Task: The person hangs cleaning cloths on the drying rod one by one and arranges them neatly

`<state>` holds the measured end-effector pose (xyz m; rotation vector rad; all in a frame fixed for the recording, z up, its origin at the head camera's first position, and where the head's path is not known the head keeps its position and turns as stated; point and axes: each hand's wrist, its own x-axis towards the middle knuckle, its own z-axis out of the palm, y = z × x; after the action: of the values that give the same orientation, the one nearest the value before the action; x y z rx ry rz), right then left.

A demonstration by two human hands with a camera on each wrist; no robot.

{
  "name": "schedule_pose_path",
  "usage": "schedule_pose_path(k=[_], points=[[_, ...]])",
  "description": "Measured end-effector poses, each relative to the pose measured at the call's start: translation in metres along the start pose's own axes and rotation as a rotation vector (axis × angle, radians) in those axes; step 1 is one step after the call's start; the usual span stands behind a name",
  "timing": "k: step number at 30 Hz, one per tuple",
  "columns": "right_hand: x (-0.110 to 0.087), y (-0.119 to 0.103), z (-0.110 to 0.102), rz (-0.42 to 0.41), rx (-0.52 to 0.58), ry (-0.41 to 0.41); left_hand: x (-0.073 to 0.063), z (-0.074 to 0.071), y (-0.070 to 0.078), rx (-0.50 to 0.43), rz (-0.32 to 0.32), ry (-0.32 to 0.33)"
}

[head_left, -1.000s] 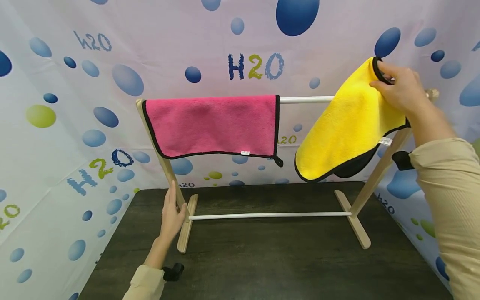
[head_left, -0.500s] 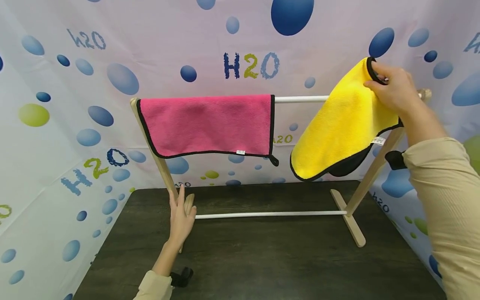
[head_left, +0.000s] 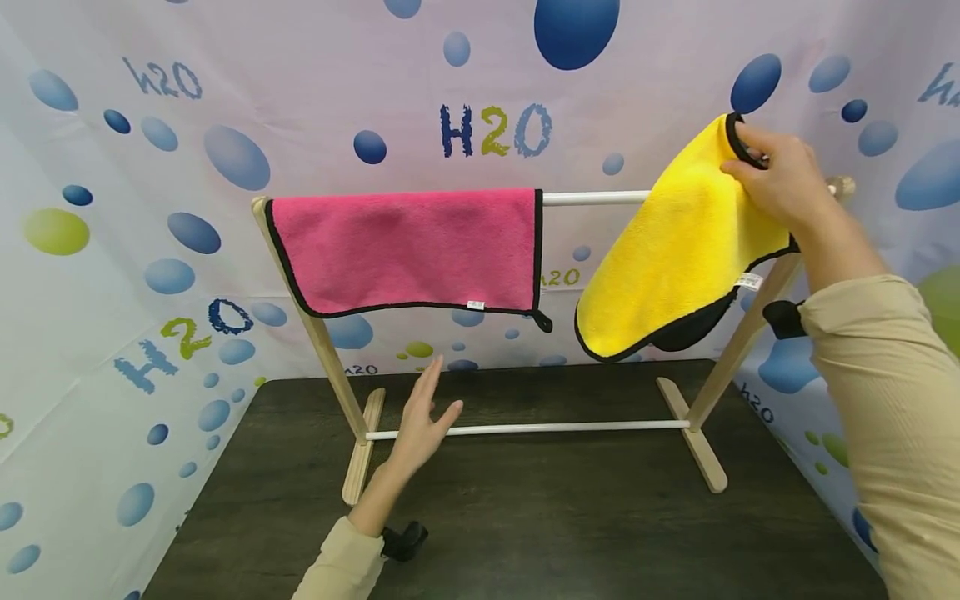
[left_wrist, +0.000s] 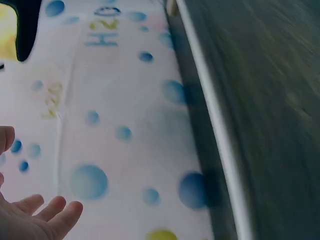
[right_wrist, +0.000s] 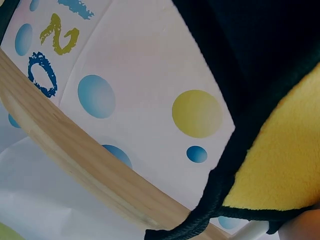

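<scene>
A yellow towel (head_left: 660,258) with black edging hangs in folds over the right part of the rack's white top bar (head_left: 592,199). My right hand (head_left: 783,179) pinches its upper black edge between thumb and fingers. In the right wrist view the towel's yellow side (right_wrist: 285,160) and dark side show close up. A pink towel (head_left: 408,250) with black trim drapes over the left part of the same bar. My left hand (head_left: 422,421) is in front of the lower white bar (head_left: 555,428), fingers extended and thumb spread, holding nothing.
The wooden rack stands on a dark table (head_left: 570,517), with a left post (head_left: 330,358), a right post (head_left: 742,342) and feet (head_left: 697,454) below. Behind it hangs a pale backdrop (head_left: 315,108) printed with blue and green spots.
My left hand has moved right, from beside the rack's left post to in front of the lower bar. My right hand keeps its pinch on the yellow towel. The head view has shifted slightly.
</scene>
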<state>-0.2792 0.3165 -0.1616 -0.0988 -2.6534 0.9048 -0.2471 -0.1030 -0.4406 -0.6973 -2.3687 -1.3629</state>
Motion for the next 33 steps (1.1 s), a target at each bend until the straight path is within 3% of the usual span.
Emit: schedule_pose_path(k=[7, 15, 19, 26, 30, 33], points=[[0.000, 0.002, -0.001, 0.030, 0.002, -0.011, 0.026, 0.035, 0.030, -0.084, 0.077, -0.084], [0.001, 0.001, -0.001, 0.020, -0.003, -0.019, 0.038, 0.068, 0.053, -0.108, 0.214, -0.182], [0.003, 0.000, -0.002, 0.016, 0.000, -0.035, 0.046, 0.080, 0.064, -0.124, 0.249, -0.212], [0.003, 0.002, -0.004, 0.003, -0.009, -0.045, 0.072, 0.098, 0.084, -0.199, 0.193, -0.243], [0.002, 0.002, -0.003, 0.017, -0.009, -0.062, 0.084, 0.109, 0.090, -0.301, 0.116, -0.241], [0.001, 0.002, -0.001, 0.020, -0.002, -0.072, 0.090, 0.115, 0.093, -0.385, 0.037, -0.205]])
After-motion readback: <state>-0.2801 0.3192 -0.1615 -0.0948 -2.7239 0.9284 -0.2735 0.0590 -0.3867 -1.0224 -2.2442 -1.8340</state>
